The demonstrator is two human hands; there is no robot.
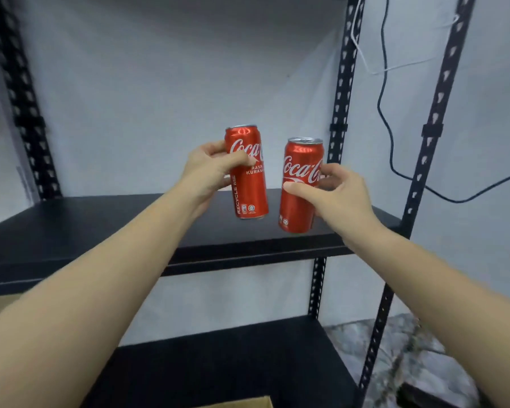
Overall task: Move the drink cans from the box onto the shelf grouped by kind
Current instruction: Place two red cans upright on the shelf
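Left hand (206, 169) & right hand (336, 189) each gripped a red can (248, 184), (299, 187) above the shelf (100, 231). Black cable (386, 113) hung on wall, rt of the upright (340, 113); box corner (248, 403) lay below.

A red can (248, 175) in each hand, above shelf (100, 231)

left arm: bare forearm enters from 8 o'clock and reaches toward the middle of the view; wrist nearly straight
left hand (208, 169): raised just left of centre; fingers curled round the left can (248, 175), thumb across its front, gripping its upper half; can upright, leaning slightly
right arm: bare forearm enters from 4 o'clock, angled up toward centre
right hand (340, 187): just right of centre, a little lower than the left; thumb pressed on the front of the right can (299, 187), fingers wrapped behind it
hands: near each other, not touching
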